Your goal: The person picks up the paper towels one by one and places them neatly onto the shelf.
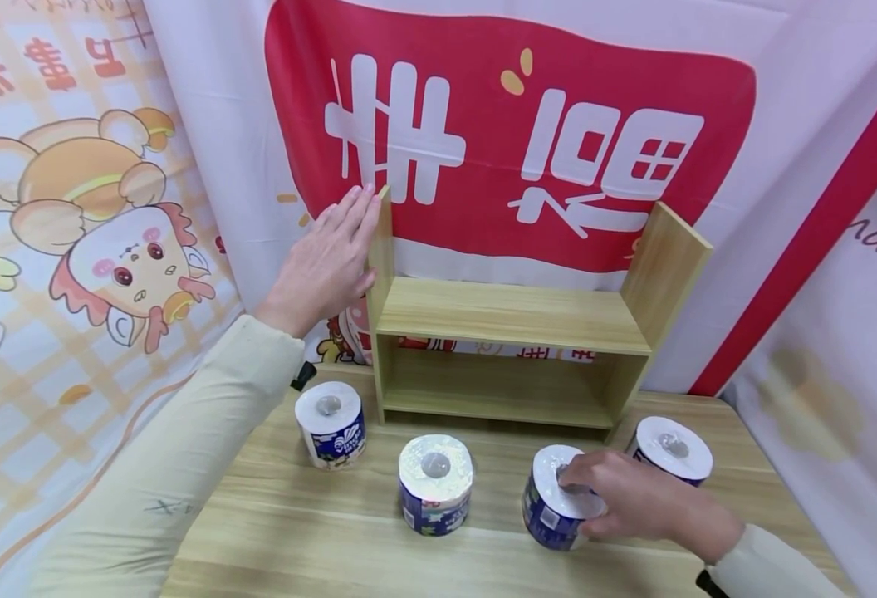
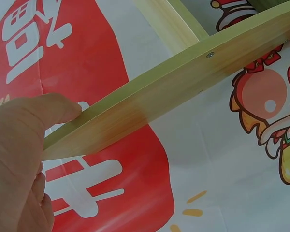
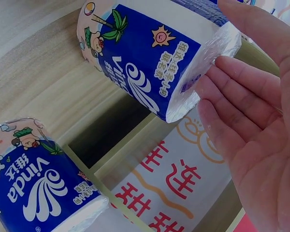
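In the head view my left hand point(image 1: 334, 253) lies against the left side panel of a small wooden shelf point(image 1: 513, 316). Its fingers are straight near the panel's top, and the left wrist view has the thumb point(image 2: 63, 108) on the panel's edge. My right hand point(image 1: 640, 507) pinches a toilet roll point(image 1: 551, 519) at its top rim, fingertips at the core and thumb by the side. Blue Vinda film wraps that roll, as the right wrist view shows. Beyond this hand is another toilet roll point(image 1: 673, 448), partly hidden.
Two more toilet rolls stand in front of the shelf, one roll point(image 1: 331, 428) at left and one roll point(image 1: 436, 490) nearer the middle. All are on a wood-grain table point(image 1: 319, 540). Behind the shelf hangs a printed cloth point(image 1: 483, 50) with a red panel.
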### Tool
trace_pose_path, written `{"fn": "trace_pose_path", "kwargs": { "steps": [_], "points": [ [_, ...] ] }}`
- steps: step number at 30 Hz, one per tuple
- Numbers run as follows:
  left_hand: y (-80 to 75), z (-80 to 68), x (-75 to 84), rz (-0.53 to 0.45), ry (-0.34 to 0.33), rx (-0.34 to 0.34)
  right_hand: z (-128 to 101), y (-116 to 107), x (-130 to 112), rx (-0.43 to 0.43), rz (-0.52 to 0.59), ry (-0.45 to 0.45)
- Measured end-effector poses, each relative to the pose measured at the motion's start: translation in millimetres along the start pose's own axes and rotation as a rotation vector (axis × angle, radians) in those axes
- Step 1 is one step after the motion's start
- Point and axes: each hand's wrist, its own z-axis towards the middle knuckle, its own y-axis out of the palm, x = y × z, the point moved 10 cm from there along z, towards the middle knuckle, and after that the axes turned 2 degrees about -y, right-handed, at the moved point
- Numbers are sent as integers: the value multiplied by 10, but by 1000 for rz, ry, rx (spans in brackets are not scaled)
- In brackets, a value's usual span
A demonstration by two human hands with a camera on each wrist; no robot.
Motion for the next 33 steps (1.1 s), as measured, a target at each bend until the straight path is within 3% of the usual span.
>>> {"fn": "trace_pose_path", "kwargs": {
  "steps": [18, 33],
  "points": [
    [-20, -12, 9, -10, -2, 8, 43, 89, 60, -69, 27, 122],
    [-23, -18, -1, -41, -2, 13, 73, 115, 58, -28, -7, 117]
  ]
}}
